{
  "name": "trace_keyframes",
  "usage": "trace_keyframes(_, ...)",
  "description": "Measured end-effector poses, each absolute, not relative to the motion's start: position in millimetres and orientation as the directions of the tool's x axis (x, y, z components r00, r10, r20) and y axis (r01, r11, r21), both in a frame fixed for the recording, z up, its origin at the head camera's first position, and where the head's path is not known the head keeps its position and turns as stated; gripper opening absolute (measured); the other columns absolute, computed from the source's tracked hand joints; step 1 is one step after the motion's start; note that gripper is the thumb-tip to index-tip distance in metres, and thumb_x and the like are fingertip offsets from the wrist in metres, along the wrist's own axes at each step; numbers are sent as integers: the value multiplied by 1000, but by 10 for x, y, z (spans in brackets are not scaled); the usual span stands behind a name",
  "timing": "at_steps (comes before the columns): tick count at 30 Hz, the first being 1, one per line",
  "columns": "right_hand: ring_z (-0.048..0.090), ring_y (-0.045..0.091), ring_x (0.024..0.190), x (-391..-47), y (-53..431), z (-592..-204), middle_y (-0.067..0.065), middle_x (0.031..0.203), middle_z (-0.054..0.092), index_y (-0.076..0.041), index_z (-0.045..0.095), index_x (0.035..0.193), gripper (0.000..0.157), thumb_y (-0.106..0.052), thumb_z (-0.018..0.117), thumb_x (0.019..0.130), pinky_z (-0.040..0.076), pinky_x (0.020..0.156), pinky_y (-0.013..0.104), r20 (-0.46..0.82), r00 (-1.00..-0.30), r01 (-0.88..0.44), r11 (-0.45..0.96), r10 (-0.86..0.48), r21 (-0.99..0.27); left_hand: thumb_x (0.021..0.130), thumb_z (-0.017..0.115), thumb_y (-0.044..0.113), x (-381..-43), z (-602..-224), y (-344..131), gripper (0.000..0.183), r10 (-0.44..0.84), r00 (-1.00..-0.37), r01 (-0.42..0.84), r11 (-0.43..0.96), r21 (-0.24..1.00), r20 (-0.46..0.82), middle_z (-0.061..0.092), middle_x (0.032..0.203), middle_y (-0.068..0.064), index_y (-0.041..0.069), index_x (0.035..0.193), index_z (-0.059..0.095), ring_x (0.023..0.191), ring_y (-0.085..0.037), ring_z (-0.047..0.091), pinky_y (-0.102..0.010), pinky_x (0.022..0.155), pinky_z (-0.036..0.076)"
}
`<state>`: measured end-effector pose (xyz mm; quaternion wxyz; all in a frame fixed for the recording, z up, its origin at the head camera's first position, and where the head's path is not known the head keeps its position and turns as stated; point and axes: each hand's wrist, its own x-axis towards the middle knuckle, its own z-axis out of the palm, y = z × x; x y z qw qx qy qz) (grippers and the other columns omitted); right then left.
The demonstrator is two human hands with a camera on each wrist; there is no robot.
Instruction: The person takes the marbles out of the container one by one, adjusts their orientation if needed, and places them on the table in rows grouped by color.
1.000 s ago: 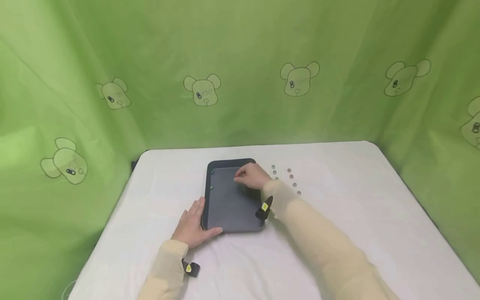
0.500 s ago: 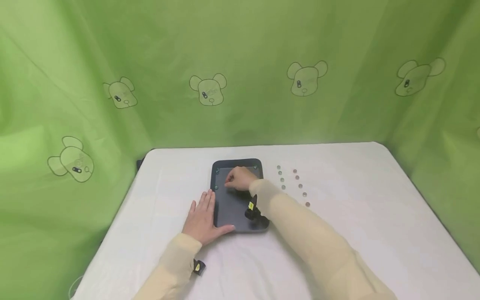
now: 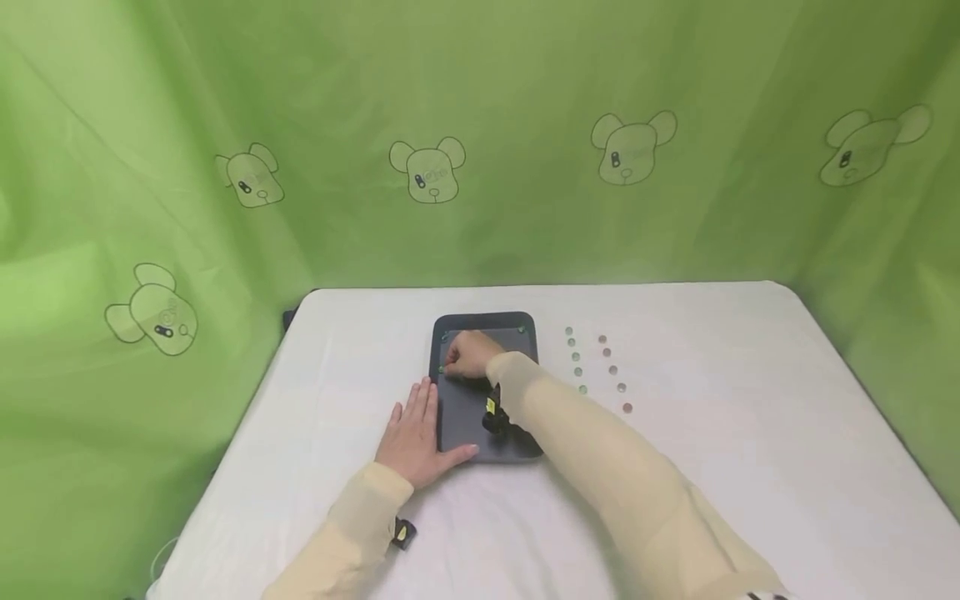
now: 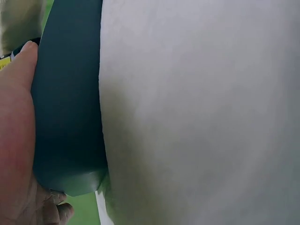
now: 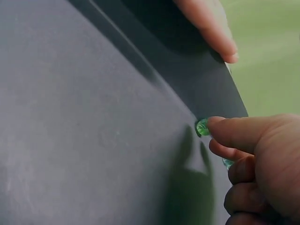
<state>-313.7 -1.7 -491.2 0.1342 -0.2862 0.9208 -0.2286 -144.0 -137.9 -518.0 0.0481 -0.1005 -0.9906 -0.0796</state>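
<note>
A dark grey rectangular tray (image 3: 487, 446) lies on the white table. My left hand (image 3: 412, 437) rests along its left side with straight fingers and the thumb at the near edge; the left wrist view shows the tray's outer wall (image 4: 70, 93) against it. Inside the tray, my right hand (image 3: 472, 356) has its fingers curled at the left wall. There its thumb and index finger pinch a green glass marble (image 5: 202, 127), the thumb tip overlapping it. A second green marble (image 5: 228, 163) shows partly behind the fingers. Another green marble (image 3: 521, 329) sits in the far right corner.
Right of the tray, a row of several green marbles (image 3: 576, 357) lies on the white table (image 3: 720, 400). Beside it runs a row of several clear or brownish marbles (image 3: 612, 370). A green curtain (image 3: 525, 225) with bear-head drawings surrounds the table.
My right hand has moved left across the tray to the marble by the left wall. My left hand stays at the tray's side. The head view has shifted slightly.
</note>
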Motion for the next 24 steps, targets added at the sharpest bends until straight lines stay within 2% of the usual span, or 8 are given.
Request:
trace_keyframes(8, 59, 10, 73, -3171, -103, -4958, -8, 82, 67, -20, 73, 79, 12, -31, 76, 82, 52, 72, 27, -111, -788, -494, 729, -606, -473, 76, 37, 88, -1429, -5162, -1352, 119, 193, -977, 205, 964, 168, 87, 11, 159, -15, -1, 152, 15, 146, -28, 12, -54, 115, 20)
trace_keyframes(17, 59, 11, 76, -3195, -158, -4970, -6, 82, 66, -18, 74, 80, 11, -28, 76, 83, 52, 73, 28, -111, -792, -493, 737, -600, -462, 74, 27, 92, -1428, -5188, -1370, 122, 193, -978, 204, 968, 149, 82, 9, 160, -14, -1, 152, 16, 147, -27, 11, -54, 115, 21)
trace_keyframes(24, 61, 10, 74, -3156, -20, -4849, -7, 82, 69, -19, 74, 81, 9, -28, 76, 83, 53, 74, 27, -117, -789, -488, 730, -603, -478, 74, 29, 91, -1410, -5101, -1370, 122, 183, -983, 184, 966, 179, 20, 5, 161, -14, 0, 153, 13, 147, -27, 8, -54, 116, 18)
